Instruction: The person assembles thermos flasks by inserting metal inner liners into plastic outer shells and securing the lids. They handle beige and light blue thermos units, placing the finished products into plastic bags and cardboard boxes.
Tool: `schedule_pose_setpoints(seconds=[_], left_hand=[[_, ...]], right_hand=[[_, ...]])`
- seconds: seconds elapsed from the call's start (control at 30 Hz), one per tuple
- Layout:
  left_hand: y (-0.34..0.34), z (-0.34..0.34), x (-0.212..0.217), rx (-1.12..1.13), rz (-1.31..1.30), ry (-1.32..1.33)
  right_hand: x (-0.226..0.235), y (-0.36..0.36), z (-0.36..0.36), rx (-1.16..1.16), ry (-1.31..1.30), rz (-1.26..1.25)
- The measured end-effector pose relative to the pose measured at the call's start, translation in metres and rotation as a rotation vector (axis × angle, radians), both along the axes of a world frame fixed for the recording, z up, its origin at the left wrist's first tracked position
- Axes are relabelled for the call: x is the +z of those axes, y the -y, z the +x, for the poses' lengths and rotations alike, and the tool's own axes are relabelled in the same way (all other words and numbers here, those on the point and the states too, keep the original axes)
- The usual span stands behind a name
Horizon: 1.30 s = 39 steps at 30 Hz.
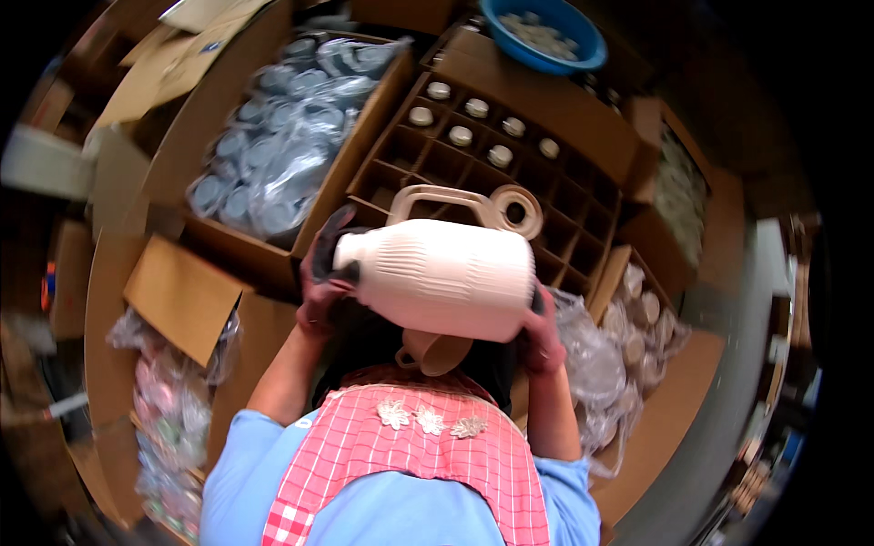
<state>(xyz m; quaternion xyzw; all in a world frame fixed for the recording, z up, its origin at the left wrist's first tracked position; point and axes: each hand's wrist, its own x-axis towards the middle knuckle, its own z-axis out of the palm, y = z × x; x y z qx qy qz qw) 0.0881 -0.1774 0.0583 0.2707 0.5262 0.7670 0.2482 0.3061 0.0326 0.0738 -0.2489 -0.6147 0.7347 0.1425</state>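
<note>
Between my two gloved hands lies a pale pinkish-white ribbed jug point(446, 278), held on its side. My left hand point(328, 278) is closed round its narrow neck end. At the wide base end, my right hand point(543, 337) grips the jug; part of its fingers is hidden. Just beyond the jug shows a beige handle point(442, 194) beside a round beige part with a dark hole point(517, 215); the jug hides where they join. Nearer my body, under the jug, a beige cup point(439, 353) with a small handle is partly covered.
Ahead stands a divided cardboard box point(437, 164) with several white-capped items. A carton of bagged grey-blue cups point(282, 136) is at left, a blue basin point(555, 36) at the far side. Bagged parts fill boxes at lower left point(168, 400) and right point(610, 355).
</note>
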Motion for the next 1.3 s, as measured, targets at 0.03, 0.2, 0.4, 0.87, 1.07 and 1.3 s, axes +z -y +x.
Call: schedule_pose_setpoints(seconds=[0.03,0.2,0.4,0.87,1.07,1.3], left_hand=[[-0.004,0.002,0.003,0.037,-0.01,-0.031],[-0.039,0.021,0.082,0.126,0.084,-0.759],[-0.066,0.051,0.1,0.004,0.238,-0.68],[-0.067,0.062,0.097,-0.049,0.338,-0.456],[-0.068,0.06,0.091,-0.069,0.355,-0.472],[-0.064,0.059,0.095,-0.121,0.341,-0.561]], right_hand=[[-0.022,-0.005,0.013,-0.02,-0.062,-0.077],[-0.033,-0.002,0.017,-0.036,-0.53,-0.616],[-0.038,0.004,0.008,-0.072,-0.606,-0.782],[-0.037,0.01,0.009,-0.086,-0.598,-0.789],[-0.037,0.012,0.008,-0.081,-0.581,-0.782],[-0.034,0.016,0.022,-0.039,-0.523,-0.704]])
